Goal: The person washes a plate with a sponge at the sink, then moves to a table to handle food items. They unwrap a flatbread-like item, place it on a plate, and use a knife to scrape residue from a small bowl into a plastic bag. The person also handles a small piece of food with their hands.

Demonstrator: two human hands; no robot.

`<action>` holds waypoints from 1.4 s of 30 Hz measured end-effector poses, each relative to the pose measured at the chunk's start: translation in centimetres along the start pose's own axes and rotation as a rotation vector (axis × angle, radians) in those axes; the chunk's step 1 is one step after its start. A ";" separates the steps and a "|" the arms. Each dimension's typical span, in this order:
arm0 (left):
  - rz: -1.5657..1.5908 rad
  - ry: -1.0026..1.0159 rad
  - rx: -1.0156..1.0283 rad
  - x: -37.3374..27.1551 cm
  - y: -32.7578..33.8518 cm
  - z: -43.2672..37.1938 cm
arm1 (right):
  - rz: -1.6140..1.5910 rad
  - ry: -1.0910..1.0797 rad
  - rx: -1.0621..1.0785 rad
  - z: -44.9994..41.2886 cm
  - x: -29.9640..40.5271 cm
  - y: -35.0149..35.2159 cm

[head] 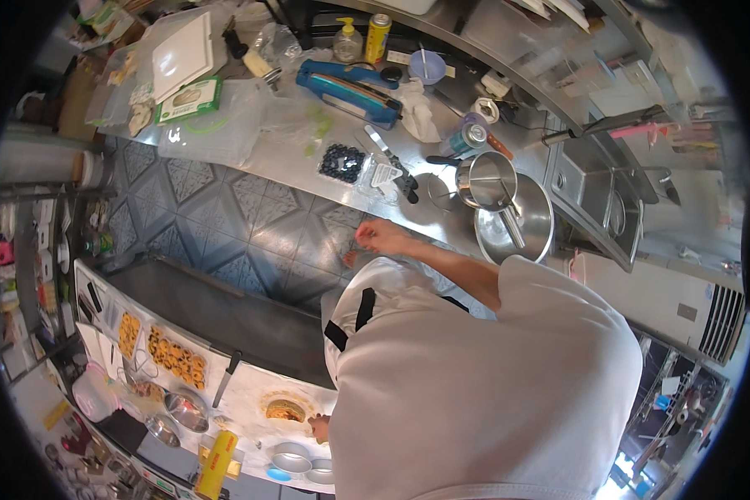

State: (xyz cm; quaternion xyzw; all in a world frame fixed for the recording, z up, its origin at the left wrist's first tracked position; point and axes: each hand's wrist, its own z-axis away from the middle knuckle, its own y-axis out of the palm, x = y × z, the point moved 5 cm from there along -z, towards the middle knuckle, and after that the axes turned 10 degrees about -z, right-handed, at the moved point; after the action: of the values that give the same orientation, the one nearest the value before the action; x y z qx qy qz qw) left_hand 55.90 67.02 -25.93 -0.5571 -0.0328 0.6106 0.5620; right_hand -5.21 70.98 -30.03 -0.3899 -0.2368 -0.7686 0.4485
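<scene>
My right hand [380, 237] hangs above the tiled floor by the front edge of the steel counter, its fingers loosely curled. No object shows in it. On the white work surface, my left hand [319, 429] is partly hidden behind my white shirt. It is nearest to a browned, half-round layered cake or pastry [285, 410], which lies on a stained patch with crumbs. A long knife with a dark handle [227, 379] lies to that piece's left in the picture. Round metal rings or tins [291, 459] stand below it.
Clear trays of small golden pastries [178, 357], metal bowls [187, 409] and a yellow box [215, 465] share the white surface. The steel counter [269, 147] holds a blueberry punnet [342, 164], spatulas [392, 164], a blue bag sealer [350, 94], a saucepan [486, 181] and a large bowl [540, 234] beside the sink [606, 206].
</scene>
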 end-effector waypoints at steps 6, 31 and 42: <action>-0.080 0.191 0.059 -6.0 7.6 3.1 | -0.091 0.040 -0.135 2.6 -1.3 -2.0; -0.056 0.137 0.654 -15.0 26.3 -4.6 | 0.080 -0.131 -0.251 6.7 18.4 0.1; -0.026 0.214 0.820 -14.6 28.7 -5.2 | 0.926 0.157 -0.882 16.7 11.2 -43.1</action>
State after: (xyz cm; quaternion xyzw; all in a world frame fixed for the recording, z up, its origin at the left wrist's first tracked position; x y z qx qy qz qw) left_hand 37.26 42.94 -37.64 -0.3470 0.2643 0.5046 0.7450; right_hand -39.69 98.15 -11.81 -0.5420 0.3279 -0.5470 0.5472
